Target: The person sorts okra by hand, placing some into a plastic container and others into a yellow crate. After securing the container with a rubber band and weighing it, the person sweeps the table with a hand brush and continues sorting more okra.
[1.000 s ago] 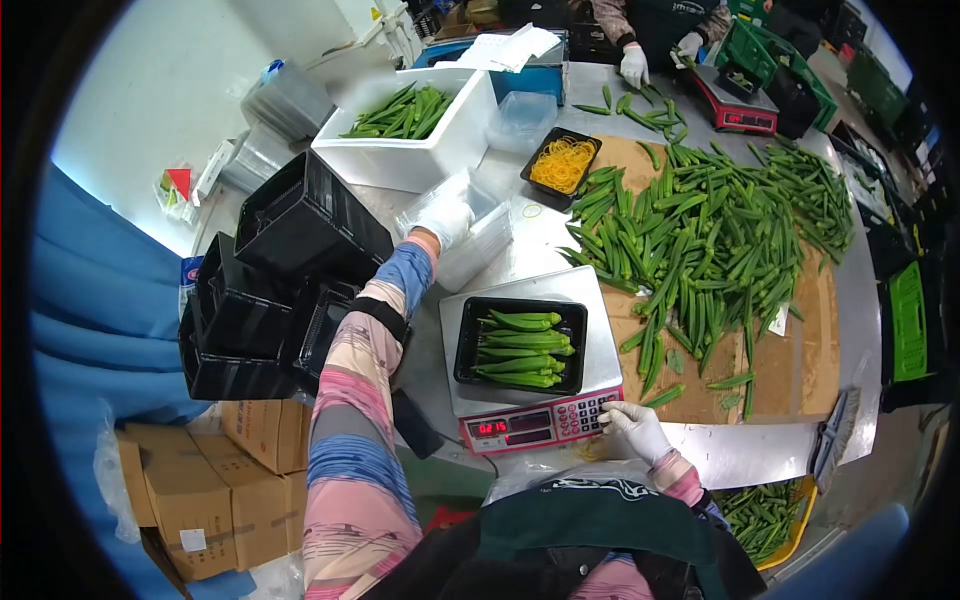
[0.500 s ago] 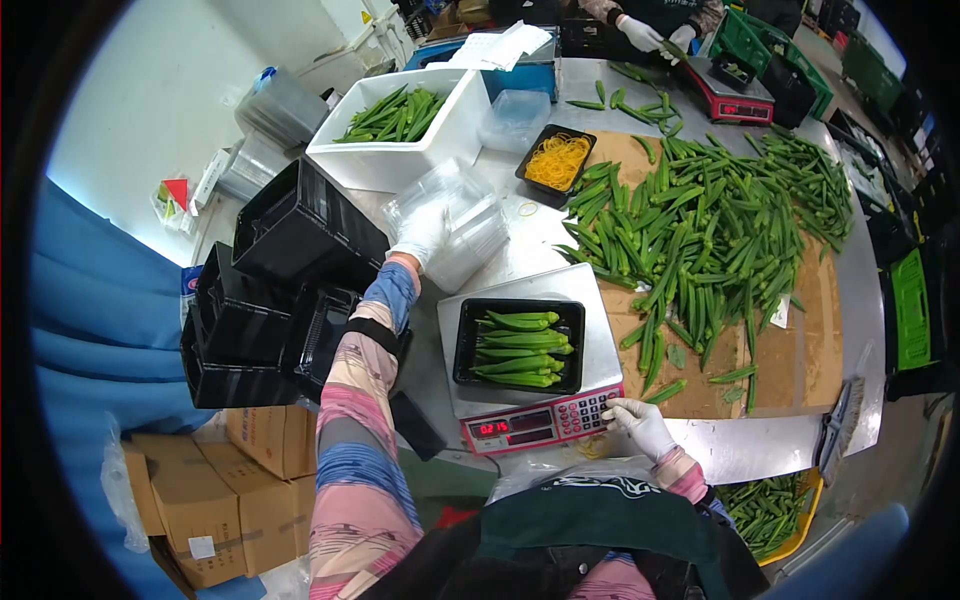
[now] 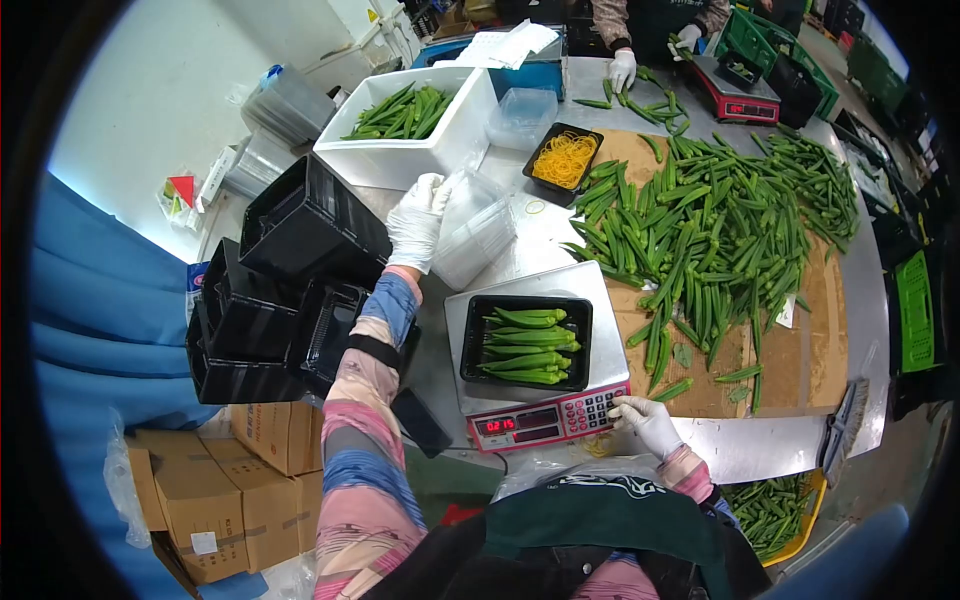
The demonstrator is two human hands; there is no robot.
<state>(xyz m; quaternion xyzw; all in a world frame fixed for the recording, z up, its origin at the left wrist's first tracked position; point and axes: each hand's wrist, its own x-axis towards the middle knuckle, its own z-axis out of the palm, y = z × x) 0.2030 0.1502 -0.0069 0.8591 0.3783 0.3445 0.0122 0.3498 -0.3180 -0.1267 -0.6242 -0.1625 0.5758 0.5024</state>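
Note:
My left hand (image 3: 414, 228), in a white glove, is beside a stack of clear plastic lids (image 3: 474, 235). Its fingers are pinched at the upper left edge of a lid. A black tray (image 3: 582, 345) sits on the pan of a digital scale (image 3: 545, 422). Several okra pods (image 3: 526, 346) lie in rows inside it, and the red display reads about 0.215. At the right end of the scale's keypad, my gloved right hand (image 3: 650, 425) touches the panel with its fingers bent together; I see nothing in them.
Loose okra (image 3: 705, 240) covers cardboard (image 3: 815, 350) on the right. Behind stand a box of rubber bands (image 3: 563, 160) and a white foam box (image 3: 400, 152). Stacked black trays (image 3: 315, 225) are left, a brush (image 3: 846, 425) right. Across the table, a co-worker's gloved hand (image 3: 622, 70) reaches toward okra.
My left hand has shifted up and slightly left, to the left edge of the lids, fingers now raised. My right hand stays at the scale. The co-worker's hands have moved apart.

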